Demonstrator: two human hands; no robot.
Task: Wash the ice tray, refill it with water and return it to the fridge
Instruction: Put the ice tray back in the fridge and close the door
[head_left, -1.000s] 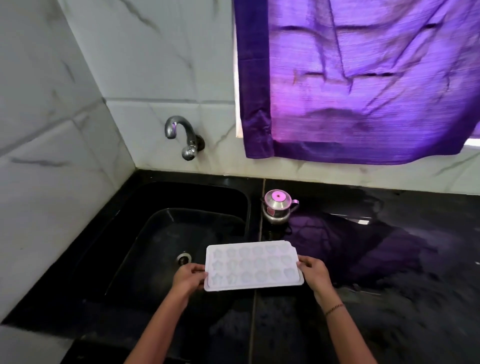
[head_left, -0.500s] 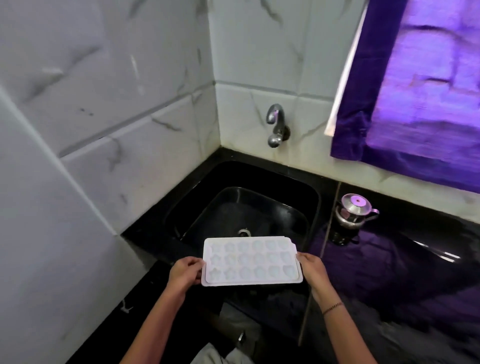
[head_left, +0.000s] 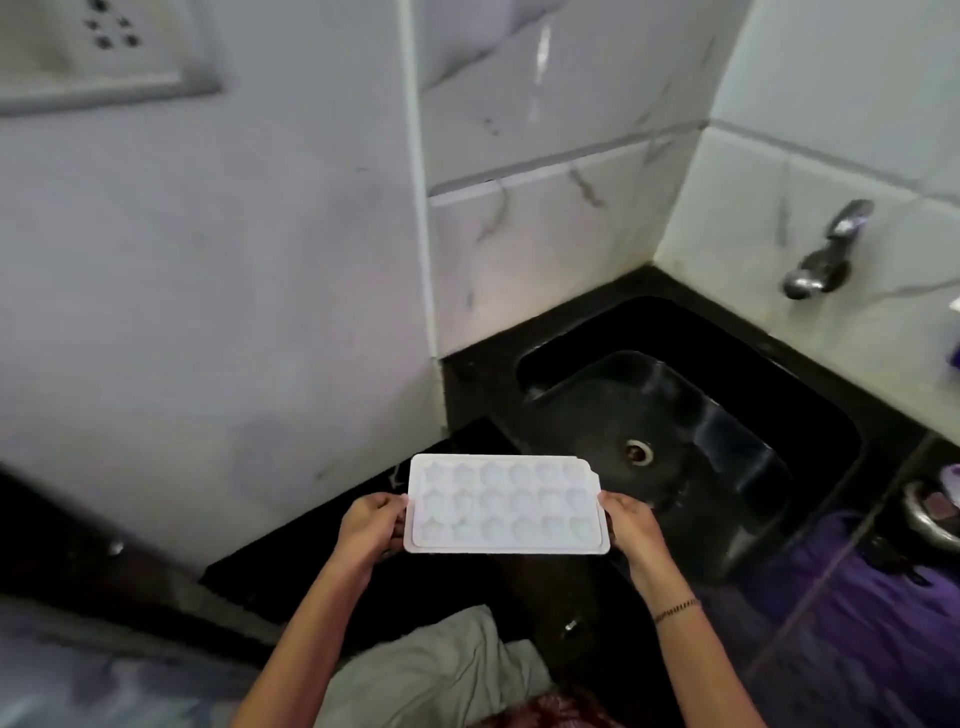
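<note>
I hold a white ice tray (head_left: 501, 506) level in front of me, with several shaped pockets facing up. My left hand (head_left: 370, 525) grips its left short edge and my right hand (head_left: 631, 527) grips its right short edge. The tray hangs over the black counter's front left corner, to the left of the black sink (head_left: 691, 415). I cannot tell whether the pockets hold water. The fridge is not in view.
A metal tap (head_left: 826, 254) juts from the tiled wall above the sink. A white wall (head_left: 234, 291) stands close on the left. A steel kettle (head_left: 935, 512) sits at the right edge on the glossy black counter (head_left: 831, 649).
The view has swung left, away from the sink and the purple curtain. The tray, still held by both hands, has come off the sink toward the counter's left corner.
</note>
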